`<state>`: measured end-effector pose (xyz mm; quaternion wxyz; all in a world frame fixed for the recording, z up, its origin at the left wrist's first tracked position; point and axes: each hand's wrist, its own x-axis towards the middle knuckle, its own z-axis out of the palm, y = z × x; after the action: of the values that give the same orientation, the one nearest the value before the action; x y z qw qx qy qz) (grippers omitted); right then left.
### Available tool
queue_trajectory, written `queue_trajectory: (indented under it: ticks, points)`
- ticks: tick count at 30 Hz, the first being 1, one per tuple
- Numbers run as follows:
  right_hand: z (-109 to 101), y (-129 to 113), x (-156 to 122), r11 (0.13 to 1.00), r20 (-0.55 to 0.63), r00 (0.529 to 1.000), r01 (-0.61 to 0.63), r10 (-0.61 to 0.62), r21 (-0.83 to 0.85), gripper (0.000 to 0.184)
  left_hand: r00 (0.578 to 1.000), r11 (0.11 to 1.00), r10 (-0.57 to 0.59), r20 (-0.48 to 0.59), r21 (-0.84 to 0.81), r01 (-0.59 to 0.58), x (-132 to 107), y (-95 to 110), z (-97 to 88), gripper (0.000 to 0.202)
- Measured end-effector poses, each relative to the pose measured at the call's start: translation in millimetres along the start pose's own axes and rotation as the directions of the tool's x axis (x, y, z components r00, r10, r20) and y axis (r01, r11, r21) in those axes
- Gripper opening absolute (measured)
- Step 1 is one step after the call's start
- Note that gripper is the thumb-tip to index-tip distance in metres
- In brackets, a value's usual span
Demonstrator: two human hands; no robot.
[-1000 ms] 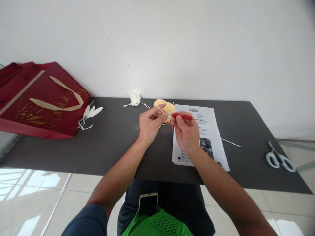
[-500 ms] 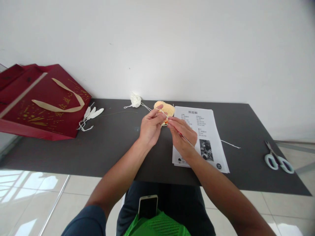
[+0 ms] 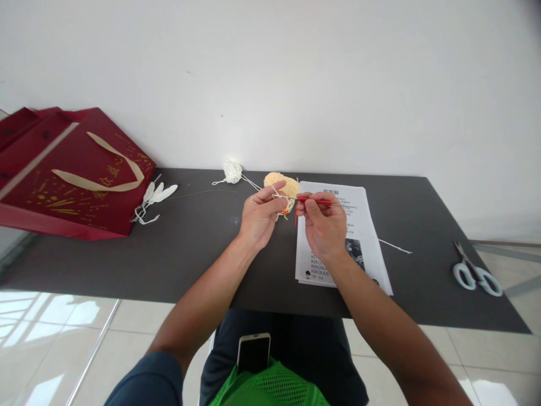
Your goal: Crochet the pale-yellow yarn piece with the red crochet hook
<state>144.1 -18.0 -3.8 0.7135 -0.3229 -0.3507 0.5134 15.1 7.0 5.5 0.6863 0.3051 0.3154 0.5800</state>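
Hands: the right hand point(image 3: 324, 223) grips a red-handled hook point(image 3: 311, 200), fingers closed around the handle; the left hand point(image 3: 258, 219) pinches a white strand point(image 3: 275, 190) between thumb and fingers, forefinger extended.
Hook tip: it points at the left fingertips, above the tabletop point(image 3: 190, 254); too small to tell whether it has caught yarn. A loose pinch could let a loop slip off; a hard jab could split the strand or prick a finger.
Yellow yarn point(image 3: 288, 184): it sits just behind the left fingertips, where pale fibres overlap and could tangle with the strand.
White ball point(image 3: 232, 170): near the wall, trailing strands toward the hands; a sharp tug could roll it or knot the line.
Printed sheets point(image 3: 359, 225): partly under the right forearm, which could drag them askew and already hides some lines.
Scissors point(image 3: 477, 272): near the right-hand end, blades slightly parted; a sweeping elbow could knock them off.
Red bag point(image 3: 84, 175): far left, beside white pieces point(image 3: 154, 193); if it slumps, it could cover them.
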Motion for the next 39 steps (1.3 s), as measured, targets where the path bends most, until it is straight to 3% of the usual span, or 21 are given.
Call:
queue_trajectory:
  ticks: [19,28,39]
  points:
    - [-8,-7,5,0.984,0.005,0.99,0.139,-0.139,-0.11,0.022,0.999,0.996,0.031,-0.038,0.09,-0.027,2,3,-3.2,0.041]
    - [-9,-11,2,0.955,0.047,0.979,0.206,-0.201,-0.211,0.02,0.995,0.959,0.097,-0.015,0.271,-0.089,6,8,-10.1,0.034]
    - [-13,-12,7,0.961,0.104,0.978,0.198,-0.181,-0.193,0.022,0.999,0.937,0.011,0.04,0.349,-0.024,7,14,-14.9,0.025]
